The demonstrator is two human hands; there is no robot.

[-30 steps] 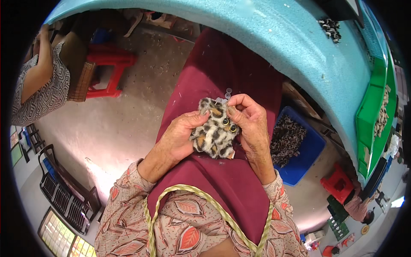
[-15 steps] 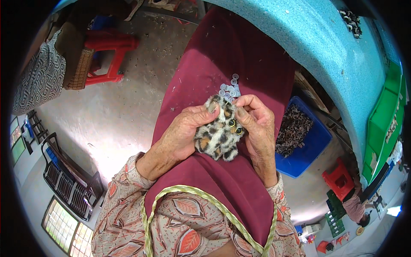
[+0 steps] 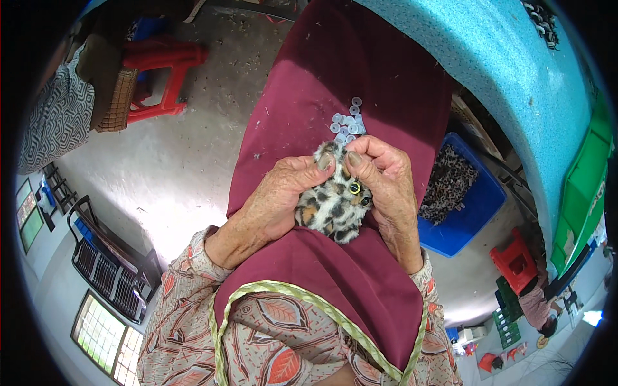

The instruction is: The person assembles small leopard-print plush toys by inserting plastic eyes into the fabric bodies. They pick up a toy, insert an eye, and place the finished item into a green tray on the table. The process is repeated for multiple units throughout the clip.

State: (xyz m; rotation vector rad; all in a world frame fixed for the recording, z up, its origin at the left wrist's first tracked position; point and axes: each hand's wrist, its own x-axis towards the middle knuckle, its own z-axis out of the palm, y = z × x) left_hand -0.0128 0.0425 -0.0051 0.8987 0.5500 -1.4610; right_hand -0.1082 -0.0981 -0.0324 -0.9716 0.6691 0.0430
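Observation:
A spotted plush head piece (image 3: 326, 211) in white, black and tan fur lies over my lap between both hands. My left hand (image 3: 277, 192) grips its left side, with the thumb pressed on the top edge. Closed on the upper right part is my right hand (image 3: 389, 179), thumb and fingers pinched together there. Two yellow-rimmed plastic eyes show on the fur; one eye (image 3: 355, 188) faces up, the other sits partly beside my right hand. Just beyond the fingertips, several translucent plastic washers (image 3: 351, 122) rest on my maroon apron (image 3: 277, 138).
At my right, a blue bin (image 3: 465, 222) on the floor holds many small dark and white pieces. A curved light-blue table (image 3: 489, 58) reaches round the far right, with a green tray (image 3: 582, 186) at its side. A red stool (image 3: 168, 83) stands far left, beside another person's patterned clothing (image 3: 55, 122).
My right thumb has come closer to the left thumb at the plush piece's top edge. The piece has turned slightly, and its right eye is now more covered.

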